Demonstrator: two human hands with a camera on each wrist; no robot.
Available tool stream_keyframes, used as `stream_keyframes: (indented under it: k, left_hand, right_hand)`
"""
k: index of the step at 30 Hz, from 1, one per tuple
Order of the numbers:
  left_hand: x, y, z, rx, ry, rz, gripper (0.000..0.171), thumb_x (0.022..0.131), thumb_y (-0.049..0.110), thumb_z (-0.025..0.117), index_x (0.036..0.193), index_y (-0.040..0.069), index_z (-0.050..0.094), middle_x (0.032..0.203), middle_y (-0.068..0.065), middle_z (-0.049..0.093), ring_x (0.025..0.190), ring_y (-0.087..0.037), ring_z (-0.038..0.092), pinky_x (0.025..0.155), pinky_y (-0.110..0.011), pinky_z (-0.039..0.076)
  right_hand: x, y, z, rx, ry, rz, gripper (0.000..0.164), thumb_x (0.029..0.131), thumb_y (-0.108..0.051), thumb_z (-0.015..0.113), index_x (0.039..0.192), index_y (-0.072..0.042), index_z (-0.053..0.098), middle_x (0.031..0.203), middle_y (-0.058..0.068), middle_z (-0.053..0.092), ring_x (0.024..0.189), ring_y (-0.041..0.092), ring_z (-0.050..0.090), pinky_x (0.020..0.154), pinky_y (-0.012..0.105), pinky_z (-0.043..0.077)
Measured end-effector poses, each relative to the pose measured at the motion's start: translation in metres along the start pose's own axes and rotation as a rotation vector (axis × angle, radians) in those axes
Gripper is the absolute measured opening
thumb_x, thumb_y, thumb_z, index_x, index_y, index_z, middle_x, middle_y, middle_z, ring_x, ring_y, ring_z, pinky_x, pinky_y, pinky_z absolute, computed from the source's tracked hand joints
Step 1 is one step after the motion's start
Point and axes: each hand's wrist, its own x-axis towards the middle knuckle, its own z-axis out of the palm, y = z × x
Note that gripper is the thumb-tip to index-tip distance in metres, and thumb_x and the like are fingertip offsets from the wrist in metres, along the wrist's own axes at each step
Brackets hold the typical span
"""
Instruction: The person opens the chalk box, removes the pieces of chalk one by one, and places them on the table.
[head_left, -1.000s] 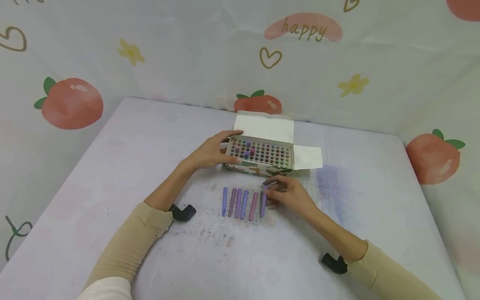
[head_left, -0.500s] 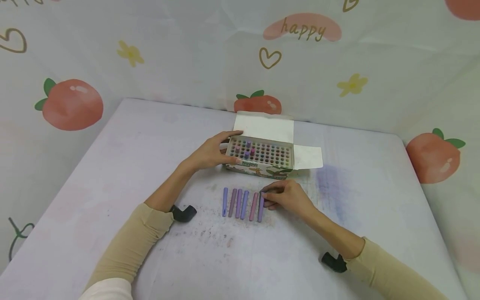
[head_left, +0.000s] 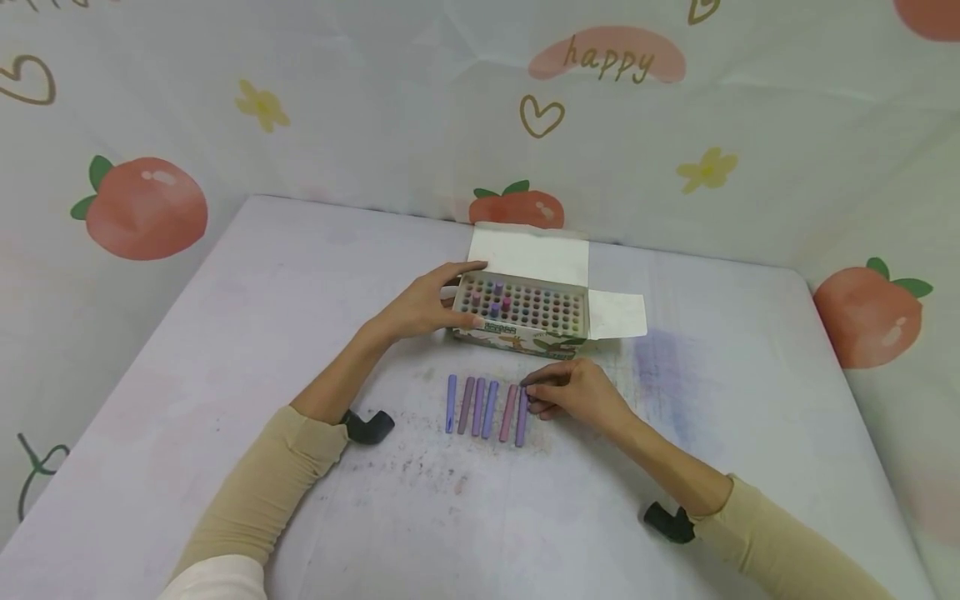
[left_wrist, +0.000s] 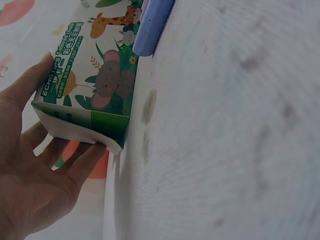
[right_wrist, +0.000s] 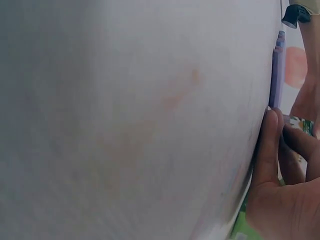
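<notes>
A chalk box (head_left: 525,340) with a holed insert stands at the middle of the table, its lid raised; several chalk sticks poke up out of the holes. My left hand (head_left: 420,308) holds the box at its left end, thumb on the printed front and fingers behind the end flap, as the left wrist view shows. Below the box several purple, blue and pink chalk sticks (head_left: 478,408) lie side by side in a row. At the row's right end my right hand (head_left: 581,398) pinches the top of a purple chalk stick (head_left: 521,427) lying beside the pink one.
A white side flap (head_left: 617,314) sticks out from the box's right end. Purple chalk smears (head_left: 666,367) and dark specks mark the white tablecloth. Black wrist mounts (head_left: 367,427) sit under both forearms. A printed cloth (head_left: 390,108) hangs behind the table.
My right hand has moved slightly down and left, laying the purple chalk stick closer to the pink one and lower in the row. The left hand and the box have stayed in place.
</notes>
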Motion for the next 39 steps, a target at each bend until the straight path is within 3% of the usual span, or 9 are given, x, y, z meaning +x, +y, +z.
stream_keyframes:
  k: [5,13,21,26,35,39]
  left_hand:
    - [0.001,-0.001,0.0,-0.01,0.002,-0.001,0.089,0.083,0.017,0.082,0.156,0.02,0.032,0.158,-0.008,0.03,0.145,-0.03,0.029,0.114,-0.04,0.04]
    - [-0.001,0.001,0.0,0.02,0.002,0.006,0.085,0.084,0.026,0.082,0.155,0.025,0.036,0.157,-0.004,0.031,0.144,-0.029,0.031,0.114,-0.039,0.04]
    - [0.0,0.0,0.002,0.022,0.005,0.009,0.085,0.083,0.026,0.083,0.154,0.025,0.037,0.154,-0.005,0.035,0.142,-0.027,0.033,0.112,-0.038,0.042]
    - [-0.002,0.0,0.001,0.033,0.01,0.002,0.085,0.083,0.028,0.083,0.154,0.026,0.037,0.154,-0.004,0.036,0.142,-0.027,0.033,0.112,-0.038,0.042]
    - [-0.004,0.008,0.001,0.013,-0.004,-0.019,0.085,0.086,0.016,0.08,0.156,0.017,0.032,0.158,-0.011,0.03,0.144,-0.032,0.029,0.115,-0.042,0.039]
    - [-0.005,0.013,0.0,0.005,-0.009,-0.028,0.084,0.086,0.012,0.079,0.156,0.012,0.032,0.157,-0.013,0.03,0.144,-0.034,0.029,0.114,-0.042,0.039]
  right_hand:
    - [0.0,-0.003,-0.001,-0.071,0.001,-0.04,0.021,0.094,-0.004,0.066,0.112,0.005,0.072,0.093,0.015,0.074,0.078,0.023,0.073,0.069,0.034,0.063]
    - [0.002,-0.016,-0.005,-0.187,0.006,-0.126,0.02,0.094,-0.006,0.066,0.112,-0.002,0.074,0.09,0.008,0.074,0.071,0.023,0.071,0.064,0.035,0.063]
    - [0.004,-0.032,-0.014,-0.141,-0.006,-0.266,0.025,0.094,-0.004,0.066,0.117,0.004,0.069,0.096,0.016,0.073,0.083,0.034,0.07,0.072,0.044,0.062]
    - [0.01,-0.043,-0.017,-0.156,0.015,-0.365,0.022,0.094,-0.002,0.067,0.114,0.005,0.07,0.096,0.018,0.072,0.086,0.037,0.069,0.072,0.04,0.062]
    - [0.018,-0.058,-0.028,-0.204,0.064,-0.395,0.022,0.095,-0.006,0.067,0.114,0.004,0.07,0.099,0.015,0.072,0.088,0.033,0.07,0.073,0.043,0.062]
    - [0.025,-0.063,-0.034,-0.204,0.07,-0.41,0.023,0.096,-0.006,0.066,0.116,0.005,0.069,0.099,0.016,0.072,0.088,0.027,0.071,0.075,0.036,0.062]
